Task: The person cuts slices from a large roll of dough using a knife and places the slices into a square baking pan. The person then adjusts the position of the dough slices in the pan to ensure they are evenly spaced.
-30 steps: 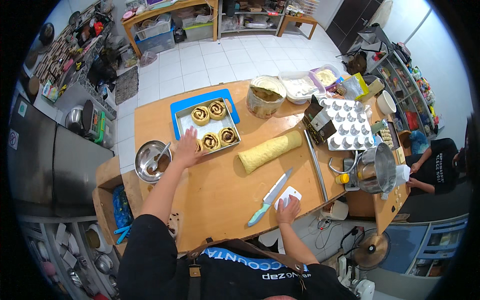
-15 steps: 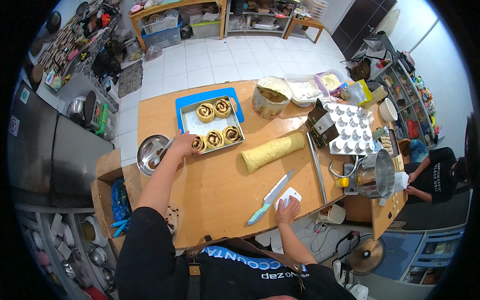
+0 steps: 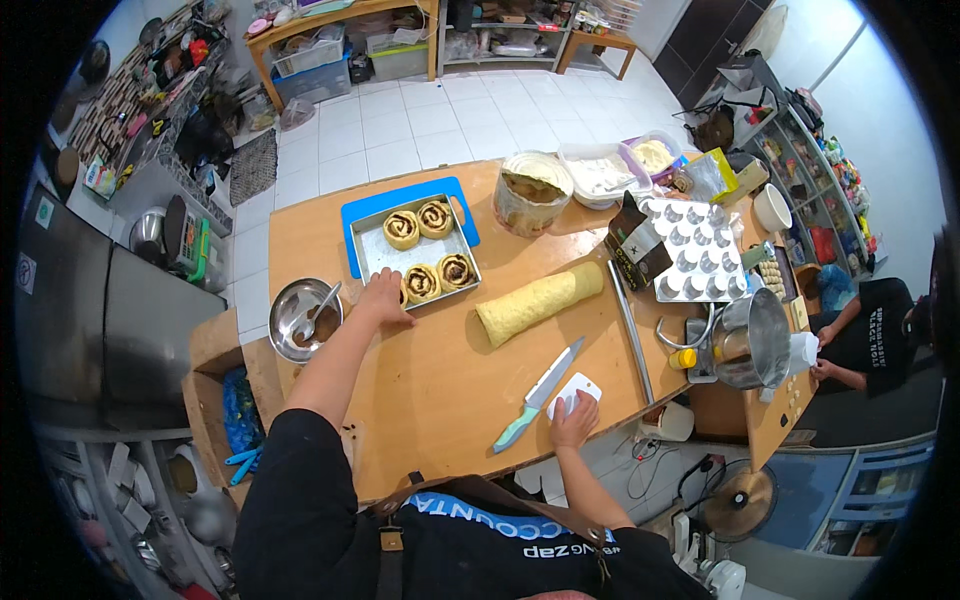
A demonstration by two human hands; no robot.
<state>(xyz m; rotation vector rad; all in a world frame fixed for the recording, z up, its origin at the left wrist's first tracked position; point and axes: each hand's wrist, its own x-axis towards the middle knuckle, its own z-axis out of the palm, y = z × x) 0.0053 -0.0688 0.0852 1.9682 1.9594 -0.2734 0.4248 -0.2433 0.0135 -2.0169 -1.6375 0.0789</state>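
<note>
My left hand (image 3: 383, 294) grips the front-left corner of the square metal baking tray (image 3: 461, 262), partly covering a swirled dough roll inside. Several cut rolls (image 3: 422, 282) sit in the tray, which rests on a blue board (image 3: 455, 196). A steel bowl with a spoon (image 3: 300, 344) is left of that hand. A long yellow dough log (image 3: 540, 305) lies right of the tray. My right hand (image 3: 575, 420) is closed on a white flat scraper (image 3: 581, 385) near the table's front edge, beside a knife with a mint handle (image 3: 543, 395).
Metal rod (image 3: 632, 335), carton (image 3: 636, 240), muffin pan (image 3: 698, 250), tubs (image 3: 600, 170) and mixing bowl (image 3: 760, 340) crowd the table's (image 3: 420, 410) right and back. A co-worker (image 3: 865, 330) works at the right. A cardboard box (image 3: 210, 400) stands at the lower left, beside the fridge.
My left hand has shifted slightly toward me and curled round the tray's corner, where earlier its fingers were more spread. My right hand stays on the scraper.
</note>
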